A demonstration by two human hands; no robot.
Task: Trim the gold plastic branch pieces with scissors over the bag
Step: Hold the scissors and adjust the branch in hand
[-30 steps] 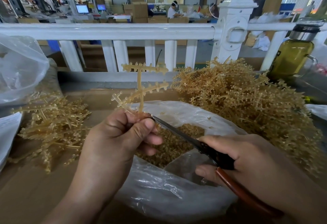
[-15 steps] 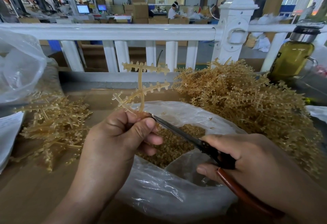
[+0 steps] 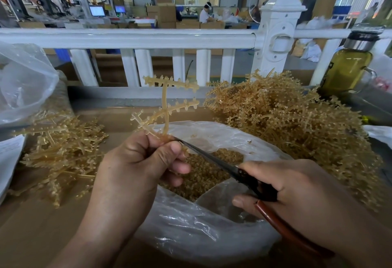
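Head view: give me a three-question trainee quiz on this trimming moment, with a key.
1. True or false: the left hand holds the gold branch piece by its base, with the stem pointing up.
2. Multiple choice: where do the tips of the scissors, held in the right hand, meet the piece? A) at its top crossbar. B) at its base, beside the left thumb. C) nowhere near it.
3. Fill in: the larger pile of gold pieces lies on the person's ____ side.

Key: 1 true; 2 B; 3 right.
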